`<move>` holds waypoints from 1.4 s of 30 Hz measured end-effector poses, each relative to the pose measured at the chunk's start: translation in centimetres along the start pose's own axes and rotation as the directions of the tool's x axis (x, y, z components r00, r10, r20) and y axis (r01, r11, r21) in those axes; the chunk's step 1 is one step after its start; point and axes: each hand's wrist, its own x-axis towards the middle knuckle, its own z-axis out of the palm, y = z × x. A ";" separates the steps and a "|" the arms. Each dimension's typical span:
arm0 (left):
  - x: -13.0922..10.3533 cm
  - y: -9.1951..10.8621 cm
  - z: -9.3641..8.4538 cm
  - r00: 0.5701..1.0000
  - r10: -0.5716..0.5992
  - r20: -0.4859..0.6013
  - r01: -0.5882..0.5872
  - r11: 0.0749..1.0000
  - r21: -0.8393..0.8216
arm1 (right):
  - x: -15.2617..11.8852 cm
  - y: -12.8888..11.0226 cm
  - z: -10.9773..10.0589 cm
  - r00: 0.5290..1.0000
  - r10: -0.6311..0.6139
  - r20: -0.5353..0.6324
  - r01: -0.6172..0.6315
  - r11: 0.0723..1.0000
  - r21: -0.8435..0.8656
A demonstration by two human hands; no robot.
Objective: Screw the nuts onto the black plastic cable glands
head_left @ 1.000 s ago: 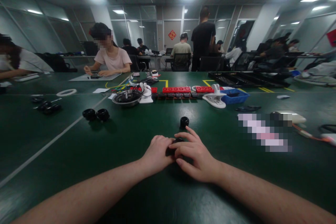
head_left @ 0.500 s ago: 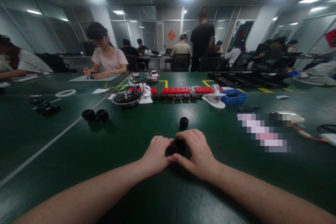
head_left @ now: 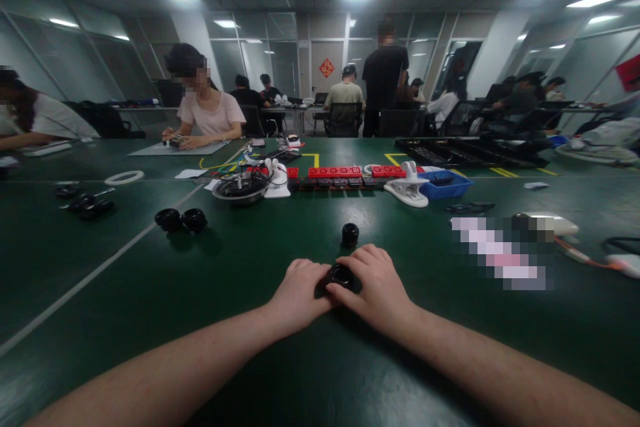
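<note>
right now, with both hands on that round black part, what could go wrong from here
The round black part looks smooth and glossy, so it could slip if the left hand or right hand loosens.

Another black piece stands just beyond the right hand, so a forward move might knock it over.

The hands hide much of the held part's side, so a poor grip there could go unnoticed.
</note>
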 end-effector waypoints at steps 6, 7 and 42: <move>0.0 0.0 0.0 1.000 -0.001 -0.002 0.002 1.000 0.019 | 0.0 -0.2 0.0 1.000 -0.014 0.022 0.013 1.000 0.008; 0.0 -0.1 0.0 1.000 -0.003 -0.005 0.003 1.000 0.025 | 0.0 -0.2 0.0 1.000 -0.016 0.025 0.016 1.000 0.009; 0.1 -0.3 0.3 1.000 -0.030 0.008 0.030 0.997 0.076 | -0.3 -0.5 0.2 0.989 -0.134 0.058 0.123 0.980 0.157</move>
